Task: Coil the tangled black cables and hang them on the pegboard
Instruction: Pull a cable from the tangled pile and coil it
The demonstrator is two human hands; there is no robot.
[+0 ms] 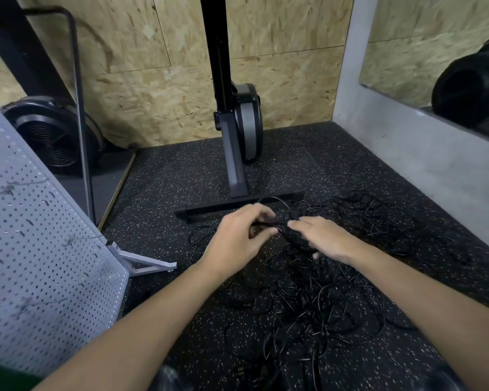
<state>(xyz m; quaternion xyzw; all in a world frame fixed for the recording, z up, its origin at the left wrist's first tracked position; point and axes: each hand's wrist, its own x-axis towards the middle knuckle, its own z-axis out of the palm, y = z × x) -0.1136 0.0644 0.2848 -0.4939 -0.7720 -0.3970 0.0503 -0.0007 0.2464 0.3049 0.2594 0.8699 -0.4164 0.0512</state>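
Both hands, left hand [242,235] and right hand [321,239], are gripping tangled thin black cables [316,303] lying on speckled black rubber floor [181,170] beside grey perforated pegboard [40,249].

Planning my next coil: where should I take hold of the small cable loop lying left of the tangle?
Probably pinch the small loop at its outer, left-hand curve, coming from above on the left. It lies flat on the floor, clear of the tangle, while its right end disappears behind the left hand.
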